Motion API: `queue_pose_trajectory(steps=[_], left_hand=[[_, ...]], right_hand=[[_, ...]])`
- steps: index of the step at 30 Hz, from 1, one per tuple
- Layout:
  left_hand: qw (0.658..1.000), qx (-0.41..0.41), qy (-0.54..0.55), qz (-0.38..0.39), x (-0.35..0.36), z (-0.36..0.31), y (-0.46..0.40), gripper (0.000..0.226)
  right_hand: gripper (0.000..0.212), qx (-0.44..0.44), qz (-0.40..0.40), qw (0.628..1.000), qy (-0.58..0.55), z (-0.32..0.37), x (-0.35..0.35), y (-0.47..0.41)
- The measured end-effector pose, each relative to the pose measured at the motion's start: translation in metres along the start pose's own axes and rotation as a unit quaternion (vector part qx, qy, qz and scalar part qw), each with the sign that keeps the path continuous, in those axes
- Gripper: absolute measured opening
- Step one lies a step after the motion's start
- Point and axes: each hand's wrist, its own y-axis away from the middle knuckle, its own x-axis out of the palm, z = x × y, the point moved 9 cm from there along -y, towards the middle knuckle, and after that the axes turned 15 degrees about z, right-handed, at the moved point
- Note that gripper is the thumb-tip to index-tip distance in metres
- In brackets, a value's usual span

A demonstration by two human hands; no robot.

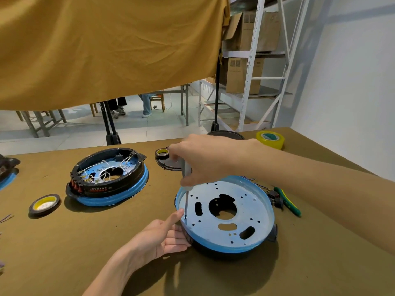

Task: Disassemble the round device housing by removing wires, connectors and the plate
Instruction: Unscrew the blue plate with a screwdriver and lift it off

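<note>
A round housing (233, 247) with a black body and blue rim lies in front of me, with its pale metal plate (245, 208) full of holes facing up. My right hand (205, 159) grips a screwdriver (186, 189) upright, its tip down at the plate's left edge. My left hand (162, 233) holds the housing's left side, thumb up against the rim beside the screwdriver's shaft. A second round housing (109, 178) with white wires inside sits at the left.
Tape rolls lie around: a dark one (44, 205) at the left, a small one (162, 153) behind, a yellow one (270, 139) at the far right. Green-handled pliers (288, 201) and black connectors (276, 198) with wires lie right of the housing. A black disc (171, 164) rests behind.
</note>
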Motion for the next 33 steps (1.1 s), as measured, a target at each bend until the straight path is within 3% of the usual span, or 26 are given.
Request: queue_pose_trajectory(steps=[2, 8, 10, 13, 15, 17, 19, 21, 22, 25, 27, 30, 33], left_hand=[[1.0, 0.007, 0.004, -0.009, 0.0, -0.001, 0.001, 0.095], [0.998, 0.032, 0.019, -0.042, -0.003, -0.007, 0.005, 0.096], [0.998, 0.035, 0.015, -0.052, -0.006, -0.009, 0.009, 0.095], [0.996, 0.042, 0.012, -0.076, -0.019, -0.013, 0.016, 0.091], [0.995, 0.047, 0.014, -0.092, -0.03, -0.014, 0.022, 0.091], [0.993, 0.051, 0.019, -0.106, -0.04, -0.015, 0.027, 0.091], [0.991, 0.054, 0.028, -0.117, -0.048, -0.015, 0.03, 0.09], [0.99, 0.053, 0.037, -0.122, -0.051, -0.014, 0.031, 0.092], [0.99, 0.051, 0.039, -0.123, -0.052, -0.013, 0.03, 0.094], [0.99, 0.049, 0.04, -0.127, -0.053, -0.011, 0.027, 0.096], [0.989, 0.049, 0.043, -0.134, -0.056, -0.01, 0.026, 0.097], [0.988, 0.046, 0.047, -0.14, -0.06, -0.008, 0.023, 0.098], [0.989, 0.038, 0.056, -0.131, -0.063, -0.005, 0.022, 0.1]], right_hand=[[0.039, 0.041, -0.033, 0.998, 0.019, -0.013, -0.001, 0.006], [0.028, 0.119, -0.108, 0.965, -0.209, -0.082, 0.012, 0.044], [0.029, 0.145, -0.156, 0.913, -0.347, -0.109, 0.029, 0.067], [0.033, 0.164, -0.222, 0.775, -0.569, -0.14, 0.067, 0.097], [0.035, 0.181, -0.244, 0.693, -0.654, -0.151, 0.097, 0.112], [0.032, 0.206, -0.252, 0.643, -0.693, -0.157, 0.128, 0.124], [0.026, 0.228, -0.257, 0.619, -0.706, -0.161, 0.158, 0.13], [0.022, 0.256, -0.255, 0.628, -0.689, -0.162, 0.185, 0.133], [0.021, 0.273, -0.251, 0.651, -0.663, -0.161, 0.197, 0.133], [0.019, 0.304, -0.219, 0.776, -0.508, -0.149, 0.217, 0.131], [0.021, 0.283, -0.198, 0.833, -0.432, -0.138, 0.227, 0.124], [0.032, 0.28, -0.161, 0.879, -0.351, -0.128, 0.238, 0.113], [0.039, 0.292, -0.139, 0.898, -0.3, -0.127, 0.242, 0.107]])
